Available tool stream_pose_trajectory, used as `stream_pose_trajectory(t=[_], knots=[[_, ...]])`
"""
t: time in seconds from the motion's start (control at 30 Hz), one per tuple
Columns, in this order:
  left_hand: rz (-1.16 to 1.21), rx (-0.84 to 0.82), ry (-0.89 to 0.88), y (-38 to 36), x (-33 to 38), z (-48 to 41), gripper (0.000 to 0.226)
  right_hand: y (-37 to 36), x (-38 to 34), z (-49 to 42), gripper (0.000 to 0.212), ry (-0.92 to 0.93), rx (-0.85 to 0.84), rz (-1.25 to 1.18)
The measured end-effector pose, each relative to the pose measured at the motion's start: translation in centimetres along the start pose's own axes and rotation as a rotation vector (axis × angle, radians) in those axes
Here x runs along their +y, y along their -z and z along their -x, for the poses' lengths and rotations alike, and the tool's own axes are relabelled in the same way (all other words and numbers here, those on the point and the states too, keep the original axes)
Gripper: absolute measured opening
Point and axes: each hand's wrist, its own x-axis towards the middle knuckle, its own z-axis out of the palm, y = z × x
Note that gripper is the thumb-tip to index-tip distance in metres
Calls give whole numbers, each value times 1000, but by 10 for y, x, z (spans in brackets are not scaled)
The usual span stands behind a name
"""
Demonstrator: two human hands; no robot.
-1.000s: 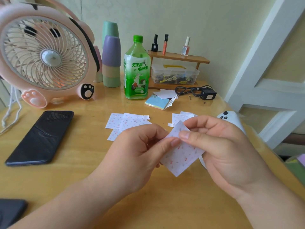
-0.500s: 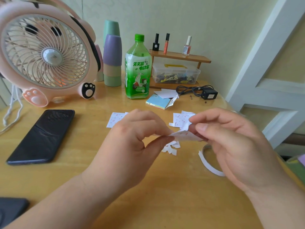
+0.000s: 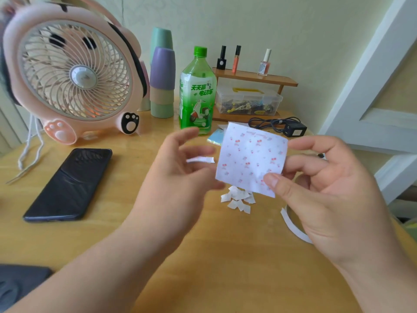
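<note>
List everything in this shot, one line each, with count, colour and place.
table: one, light wood, under everything
fan: one, pink, rear left
phone: one, black, table's left
cups: several stacked, teal, purple, beige, green, right of the fan
bottle: one, green, centre rear
shelf: one, brown wood, rear right
nail polishes: three, black, orange, pink, on the shelf
box: one, clear, inside the shelf
adapter: one, black with cable, before the shelf
sheet: one, white with red cherries, held up
scraps: small pile, white, below the sheet
strip: one, white, table's right
left grip: bare hand, open, beside the sheet
right grip: bare hand, pinching the sheet's right edge
</note>
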Motion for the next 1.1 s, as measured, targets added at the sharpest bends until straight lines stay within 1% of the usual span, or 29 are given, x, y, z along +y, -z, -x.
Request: stream_pose_trajectory(t=[0.03, 0.07, 0.13, 0.17, 0.2, 0.27, 0.37, 0.47, 0.6, 0.67, 0.73, 0.77, 0.83, 0.9, 0.93, 1.03, 1.1], knots=[[184, -49, 118, 1, 1, 0, 47, 0, 1, 0, 52, 12, 13, 4], [303, -110, 199, 2, 2, 2, 40, 1, 2, -1, 51, 24, 22, 13], [377, -204, 312, 0, 5, 3, 39, 2, 5, -1, 53, 44, 30, 46], [384, -246, 331, 0, 4, 3, 38, 2, 6, -1, 53, 48, 29, 65], [365, -282, 333, 0, 4, 4, 35, 2, 7, -1, 50, 47, 24, 84], [252, -305, 310, -1, 2, 4, 32, 3, 9, -1, 49, 35, -1, 111], [127, -243, 273, -3, -5, 4, 26, 2, 15, -1, 41, -6, -26, 123], [108, -191, 228, -7, -9, 6, 25, 3, 19, 0, 38, -34, -45, 177], [99, -184, 203, -11, -14, 9, 29, 6, 18, 0, 24, -70, -96, 296], [78, -185, 195, -11, -14, 9, 30, 7, 18, 0, 29, -94, -145, 297], [49, -192, 193, -9, -14, 7, 30, 10, 18, -1, 43, -152, -224, 308], [38, -204, 192, -8, -14, 7, 30, 10, 17, -1, 45, -197, -273, 299], [10, -223, 195, -8, -12, 7, 28, 11, 16, -2, 36, -278, -340, 295], [-71, -209, 189, -9, -10, 8, 20, 13, 17, -3, 18, -287, -316, 366], [-129, -189, 180, -9, -10, 8, 16, 12, 18, -3, 13, -269, -280, 416], [-240, -127, 181, -10, -12, 8, 13, 8, 19, -1, 27, -168, -164, 594], [-208, -115, 219, -10, -14, 8, 14, 3, 20, 0, 37, -48, -107, 628]])
